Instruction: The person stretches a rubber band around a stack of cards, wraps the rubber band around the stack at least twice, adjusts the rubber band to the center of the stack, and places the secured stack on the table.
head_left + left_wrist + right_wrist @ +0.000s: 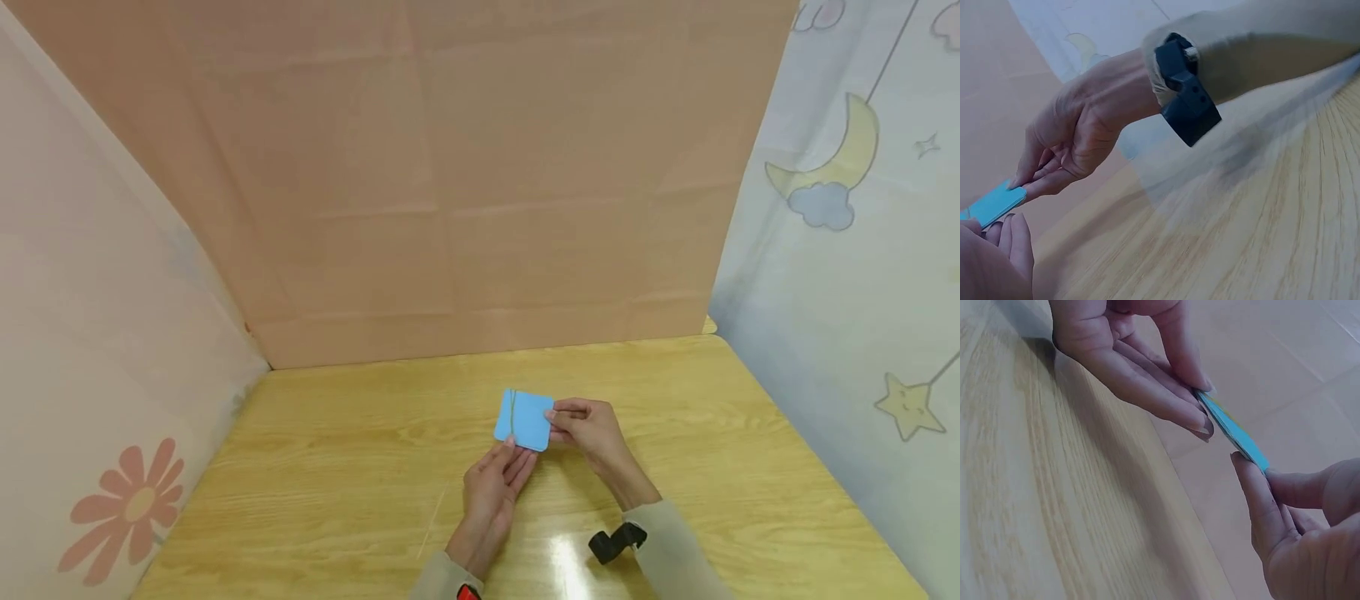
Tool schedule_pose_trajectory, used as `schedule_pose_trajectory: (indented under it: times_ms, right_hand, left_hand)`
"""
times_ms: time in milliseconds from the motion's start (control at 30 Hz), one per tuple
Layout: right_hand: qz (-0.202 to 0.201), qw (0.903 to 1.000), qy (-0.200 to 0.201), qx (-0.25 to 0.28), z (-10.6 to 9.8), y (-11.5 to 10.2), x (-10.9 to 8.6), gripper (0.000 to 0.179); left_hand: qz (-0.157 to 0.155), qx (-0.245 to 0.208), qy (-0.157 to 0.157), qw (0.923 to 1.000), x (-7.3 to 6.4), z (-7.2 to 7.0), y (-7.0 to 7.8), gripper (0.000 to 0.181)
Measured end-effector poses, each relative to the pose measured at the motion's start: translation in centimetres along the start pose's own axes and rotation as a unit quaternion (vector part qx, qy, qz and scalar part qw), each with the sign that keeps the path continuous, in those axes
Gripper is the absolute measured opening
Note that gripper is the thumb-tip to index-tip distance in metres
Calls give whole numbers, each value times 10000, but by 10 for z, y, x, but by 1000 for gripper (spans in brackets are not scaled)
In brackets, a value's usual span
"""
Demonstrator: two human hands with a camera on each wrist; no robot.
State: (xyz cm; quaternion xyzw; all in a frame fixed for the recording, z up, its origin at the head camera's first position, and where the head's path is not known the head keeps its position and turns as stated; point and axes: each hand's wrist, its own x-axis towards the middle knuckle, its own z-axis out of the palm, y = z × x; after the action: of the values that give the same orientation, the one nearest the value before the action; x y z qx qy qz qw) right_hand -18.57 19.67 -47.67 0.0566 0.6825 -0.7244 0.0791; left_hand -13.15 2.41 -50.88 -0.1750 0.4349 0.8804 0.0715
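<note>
Squarish blue stack [532, 423], askew (band [513, 412] running forward), left fingers [520, 468] pinching, right fingers [572, 422] likewise

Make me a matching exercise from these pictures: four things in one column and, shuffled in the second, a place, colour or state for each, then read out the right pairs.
Things:
1. the cards
2. the band
3. the right hand
4. the flower

Descriptions:
A. pinching an edge, on the right in the head view
B. low on the far left of the head view
C. blue, with rounded corners
D. thin, running across the cards nearer their left edge in the head view

Right pairs: 1-C, 2-D, 3-A, 4-B.
</note>
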Motion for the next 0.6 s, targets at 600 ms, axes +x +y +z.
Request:
schedule_pose_trajectory:
  times_ms: [600]
  right_hand:
    - [57,9998,-193,35,0,-6,1,41]
  left_hand:
    - [-21,91,-355,9993,-1,5,-1,32]
